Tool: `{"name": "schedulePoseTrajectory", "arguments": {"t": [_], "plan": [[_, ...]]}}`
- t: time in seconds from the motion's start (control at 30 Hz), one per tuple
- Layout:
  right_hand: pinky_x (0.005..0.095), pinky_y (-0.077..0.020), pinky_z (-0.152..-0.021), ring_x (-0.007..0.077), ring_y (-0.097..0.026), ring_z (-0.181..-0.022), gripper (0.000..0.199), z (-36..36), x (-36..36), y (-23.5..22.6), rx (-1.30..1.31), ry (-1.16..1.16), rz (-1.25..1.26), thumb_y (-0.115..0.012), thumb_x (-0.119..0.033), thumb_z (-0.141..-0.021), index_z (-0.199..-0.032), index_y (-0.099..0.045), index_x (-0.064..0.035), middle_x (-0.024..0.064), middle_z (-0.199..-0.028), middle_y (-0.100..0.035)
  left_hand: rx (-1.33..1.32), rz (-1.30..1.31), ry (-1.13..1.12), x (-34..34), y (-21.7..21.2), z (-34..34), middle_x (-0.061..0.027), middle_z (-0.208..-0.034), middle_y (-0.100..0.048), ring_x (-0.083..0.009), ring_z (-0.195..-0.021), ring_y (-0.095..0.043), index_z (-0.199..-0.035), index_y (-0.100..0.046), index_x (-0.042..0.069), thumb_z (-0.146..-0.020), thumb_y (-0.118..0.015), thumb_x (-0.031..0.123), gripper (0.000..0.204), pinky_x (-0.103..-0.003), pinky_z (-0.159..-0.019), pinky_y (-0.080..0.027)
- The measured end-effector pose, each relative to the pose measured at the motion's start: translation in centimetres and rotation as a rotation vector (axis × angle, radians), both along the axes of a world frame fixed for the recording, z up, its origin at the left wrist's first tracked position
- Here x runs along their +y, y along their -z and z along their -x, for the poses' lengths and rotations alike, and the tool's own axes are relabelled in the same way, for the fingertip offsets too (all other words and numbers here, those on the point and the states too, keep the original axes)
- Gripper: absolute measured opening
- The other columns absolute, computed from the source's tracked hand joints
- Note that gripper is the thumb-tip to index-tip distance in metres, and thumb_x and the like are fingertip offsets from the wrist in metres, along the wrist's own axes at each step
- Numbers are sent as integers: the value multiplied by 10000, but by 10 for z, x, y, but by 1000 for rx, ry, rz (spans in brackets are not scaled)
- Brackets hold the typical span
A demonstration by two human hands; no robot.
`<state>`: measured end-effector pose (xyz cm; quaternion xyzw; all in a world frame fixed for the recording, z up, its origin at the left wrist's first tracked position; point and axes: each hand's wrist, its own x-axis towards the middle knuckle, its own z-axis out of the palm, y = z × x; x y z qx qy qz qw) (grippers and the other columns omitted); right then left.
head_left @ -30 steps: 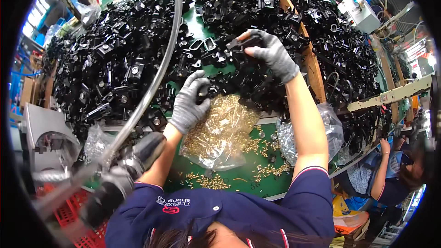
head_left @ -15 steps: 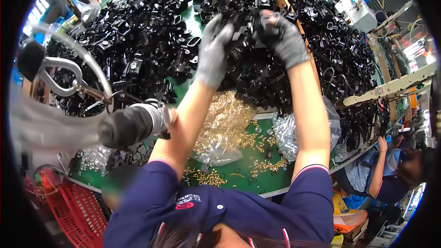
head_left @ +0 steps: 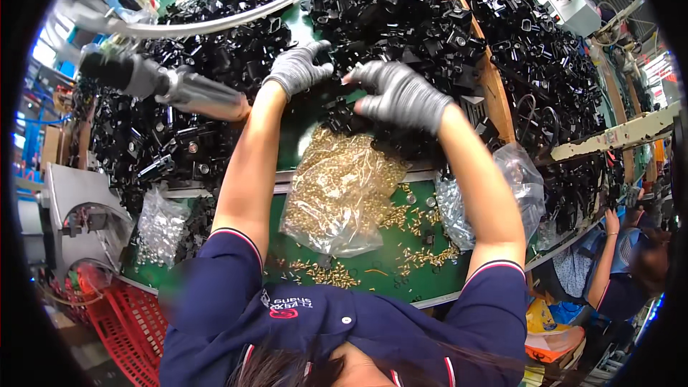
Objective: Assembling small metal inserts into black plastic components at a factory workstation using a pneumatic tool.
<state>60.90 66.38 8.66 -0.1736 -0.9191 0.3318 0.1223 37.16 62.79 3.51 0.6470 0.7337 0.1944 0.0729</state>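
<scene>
My left hand [head_left: 297,70], in a grey knit glove, is over the left side of a bare green strip of table, fingers apart. Nothing shows in it. To its right my right hand [head_left: 407,94], gloved alike, spreads thumb and fingers at the edge of a big heap of black parts [head_left: 423,36]; I make out nothing in its grip. The parts are small, glossy and clamp-like, some with metal inserts. Below the hands lies a clear plastic bag [head_left: 340,197] full of brass-coloured screws. Loose screws [head_left: 326,272] are scattered on the green tabletop [head_left: 390,283].
A blurred hanging power tool [head_left: 190,93] reaches close to my left forearm. A wooden divider [head_left: 491,72] splits the heap. Clear bags [head_left: 161,226] lie at both sides. A white box machine [head_left: 566,3] stands far right. Another person [head_left: 616,265] works at right; a red basket [head_left: 122,330] stands lower left.
Both hands have come back from the far heap, the left moving leftward, the right nearer me. The hanging tool has swung up and away, and more green table shows between the parts.
</scene>
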Motion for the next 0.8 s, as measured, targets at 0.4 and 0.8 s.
{"name": "schedulePoseTrajectory", "arguments": {"t": [0.4, 0.8], "plan": [[397, -464, -937, 311, -565, -1113, 639, 37, -44, 37, -480, 12, -669, -710, -257, -788, -1382, -479, -203, 158, -1306, -490, 107, 209, 187, 1, -18, -9, -154, -1115, -653, -325, -1051, -621, -1217, -570, 119, -673, -786, 477, 686, -406, -876, -499], [420, -493, -836, 319, -614, -940, 289, 34, -26, 41, -213, 184, -234, -667, -201, -807, -1075, -615, -106, 125, -1043, -590, -834, -293, 264, -29, 0, 28, -76, -1137, -626, -212, -1037, -613, -1216, -548, 80, -694, -811, 283, 619, -335, -900, -503]]}}
